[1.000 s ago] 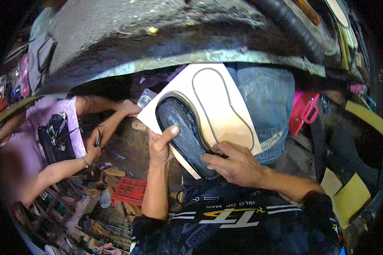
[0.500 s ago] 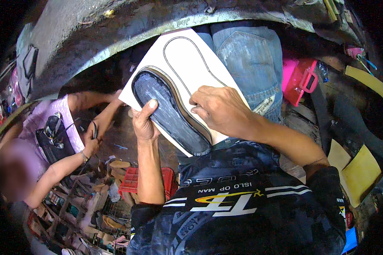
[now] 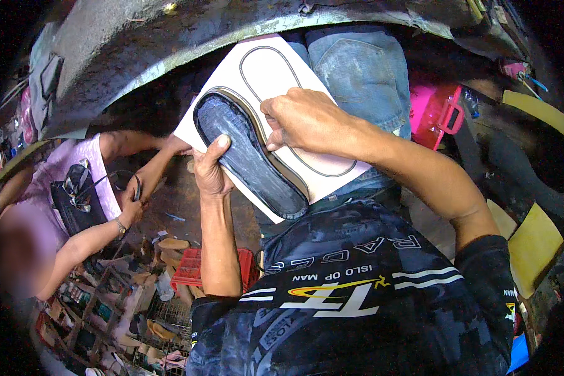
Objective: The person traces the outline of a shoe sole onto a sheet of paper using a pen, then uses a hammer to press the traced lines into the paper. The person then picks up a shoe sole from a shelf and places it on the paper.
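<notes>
Red crate [image 3: 187, 268] pt-hid by L f'arm [image 3: 221, 254] | R hand [image 3: 304, 119] ovr wht board [image 3: 268, 69]

I count two wearer's hands [image 3: 304, 122], one white sheet [image 3: 269, 72], one black sole [image 3: 247, 150], one red crate [image 3: 187, 269], one pink container [image 3: 427, 119] and one co-worker [image 3: 81, 169]; small scattered pieces [image 3: 100, 307] defy counting.
</notes>
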Tool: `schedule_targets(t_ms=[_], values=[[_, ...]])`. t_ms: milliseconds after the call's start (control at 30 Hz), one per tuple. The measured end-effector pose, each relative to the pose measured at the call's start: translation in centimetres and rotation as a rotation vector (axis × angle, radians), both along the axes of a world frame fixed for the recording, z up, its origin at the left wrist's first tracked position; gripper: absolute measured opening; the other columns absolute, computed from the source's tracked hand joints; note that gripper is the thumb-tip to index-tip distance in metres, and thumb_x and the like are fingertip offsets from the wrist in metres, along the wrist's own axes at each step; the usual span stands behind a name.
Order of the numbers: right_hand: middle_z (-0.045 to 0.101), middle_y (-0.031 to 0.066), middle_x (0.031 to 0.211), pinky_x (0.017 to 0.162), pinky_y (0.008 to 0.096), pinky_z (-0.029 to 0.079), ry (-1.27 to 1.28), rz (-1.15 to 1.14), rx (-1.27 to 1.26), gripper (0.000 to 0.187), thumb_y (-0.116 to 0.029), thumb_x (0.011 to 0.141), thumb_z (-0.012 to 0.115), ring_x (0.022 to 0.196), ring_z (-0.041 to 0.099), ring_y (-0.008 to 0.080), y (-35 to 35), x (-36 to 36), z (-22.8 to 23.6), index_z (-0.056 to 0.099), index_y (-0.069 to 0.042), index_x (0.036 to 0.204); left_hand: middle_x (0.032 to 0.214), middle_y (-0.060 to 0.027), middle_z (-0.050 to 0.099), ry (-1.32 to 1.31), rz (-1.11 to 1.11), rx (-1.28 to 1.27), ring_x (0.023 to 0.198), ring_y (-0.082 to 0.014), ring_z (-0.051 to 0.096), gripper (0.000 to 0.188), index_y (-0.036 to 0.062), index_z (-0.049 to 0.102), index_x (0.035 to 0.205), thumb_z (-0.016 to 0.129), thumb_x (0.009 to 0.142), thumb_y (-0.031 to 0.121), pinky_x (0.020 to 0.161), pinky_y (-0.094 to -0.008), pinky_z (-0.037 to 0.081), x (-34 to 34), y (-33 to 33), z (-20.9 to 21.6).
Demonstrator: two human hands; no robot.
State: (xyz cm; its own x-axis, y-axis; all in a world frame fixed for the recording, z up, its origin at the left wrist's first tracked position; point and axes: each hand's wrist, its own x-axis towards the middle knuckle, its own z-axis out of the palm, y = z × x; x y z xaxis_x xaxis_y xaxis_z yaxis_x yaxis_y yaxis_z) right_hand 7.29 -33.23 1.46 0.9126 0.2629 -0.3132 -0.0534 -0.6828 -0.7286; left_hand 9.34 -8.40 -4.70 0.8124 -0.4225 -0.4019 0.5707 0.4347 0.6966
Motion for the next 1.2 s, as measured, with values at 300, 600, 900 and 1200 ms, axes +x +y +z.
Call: schedule_targets(t_ms=[300, 600, 900, 1200], values=[[0.075, 0.0247, 0.077, 0.072, 0.0514, 0.059, 0.167, -0.115, 0.059, 0.029, -0.018, 0.077, 0.091, 0.077, 0.078, 0.0419, 0.1, 0.4, 1.0, 0.073, 0.003, 0.086, 0.119, -0.0200, 0.075, 0.021, 0.017, -0.064, 0.102, -0.0303, 0.080, 0.052, -0.0074, 0.057, 0.141, 0.073, 0.091, 0.000, 0.091, -0.0455, 0.071, -0.2, 0.0, 0.2], [0.075, 0.0311, 0.082, 0.077, 0.0555, 0.061, 0.066, -0.209, -0.147, 0.032, -0.017, 0.068, 0.076, 0.083, 0.077, 0.0486, 2.4, -0.7, 1.0, 0.076, 0.006, 0.090, 0.115, -0.0169, 0.076, -0.021, -0.001, -0.006, 0.098, -0.0281, 0.080, 0.046, -0.0046, 0.059, 0.138, 0.073, 0.094, 0.001, 0.089, -0.0421, 0.070, 0.1, 0.2, -0.2], [0.070, 0.0160, 0.066, 0.049, 0.0395, 0.054, 0.184, -0.107, 0.177, 0.021, -0.005, 0.084, 0.085, 0.054, 0.072, 0.0245, 0.2, -0.8, 1.1, 0.066, 0.004, 0.091, 0.121, -0.0168, 0.076, -0.089, -0.025, -0.016, 0.102, -0.0270, 0.079, 0.045, -0.0034, 0.061, 0.139, 0.073, 0.097, 0.006, 0.094, -0.0428, 0.068, 0.1, 0.0, -0.1], [0.070, 0.0154, 0.062, 0.047, 0.0379, 0.057, 0.385, -0.163, 0.293, 0.023, -0.006, 0.087, 0.088, 0.050, 0.072, 0.0248, -0.1, -0.2, 1.3, 0.068, 0.006, 0.084, 0.118, -0.0181, 0.074, -0.084, 0.005, -0.003, 0.102, -0.0286, 0.079, 0.050, -0.0053, 0.058, 0.141, 0.072, 0.093, 0.003, 0.093, -0.0448, 0.069, 0.0, -0.4, 0.3]])
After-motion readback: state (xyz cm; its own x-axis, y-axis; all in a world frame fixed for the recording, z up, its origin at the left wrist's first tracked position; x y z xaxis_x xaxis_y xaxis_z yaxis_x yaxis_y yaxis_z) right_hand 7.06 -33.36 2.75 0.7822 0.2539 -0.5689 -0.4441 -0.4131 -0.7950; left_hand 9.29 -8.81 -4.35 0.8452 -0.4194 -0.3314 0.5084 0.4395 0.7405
